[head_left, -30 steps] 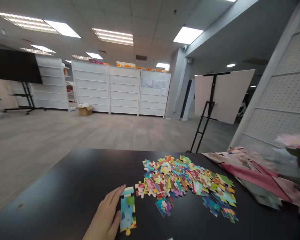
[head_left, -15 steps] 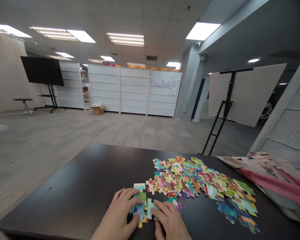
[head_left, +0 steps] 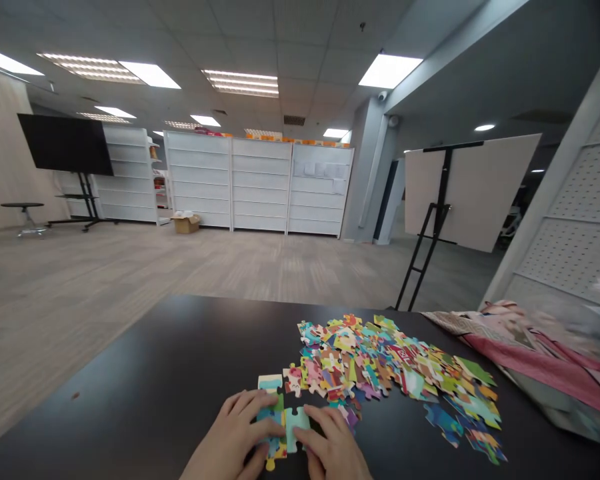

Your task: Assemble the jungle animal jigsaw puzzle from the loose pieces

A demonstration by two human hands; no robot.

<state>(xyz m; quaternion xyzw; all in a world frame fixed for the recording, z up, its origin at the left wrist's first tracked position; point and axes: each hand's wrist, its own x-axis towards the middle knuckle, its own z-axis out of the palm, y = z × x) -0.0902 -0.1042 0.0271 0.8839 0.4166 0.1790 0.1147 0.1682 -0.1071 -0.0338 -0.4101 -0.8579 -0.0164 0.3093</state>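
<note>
A narrow strip of joined jigsaw puzzle pieces (head_left: 271, 383) lies on the dark table. My left hand (head_left: 236, 433) covers much of it, with curved fingertips pressing on top and the thumb at its near end. My right hand (head_left: 336, 445) grips a pale turquoise puzzle piece (head_left: 295, 424) by its right side, fingers bent over its edge. That piece lies flat against the strip's right edge; whether the tabs are locked cannot be made out. Beyond my right hand spreads a heap of loose puzzle pieces (head_left: 370, 360) in many colours.
The black tabletop (head_left: 180, 360) extends left and forward. Crumpled pink and grey cloth (head_left: 535, 353) lies along its right side. Past the table stand an easel with a white board (head_left: 495, 193), white shelving (head_left: 260, 187), a cardboard box (head_left: 186, 223) and a black screen (head_left: 65, 143).
The turquoise piece has moved left against the strip, with my right hand on it. My left hand stays on the strip. The whole view has shifted slightly.
</note>
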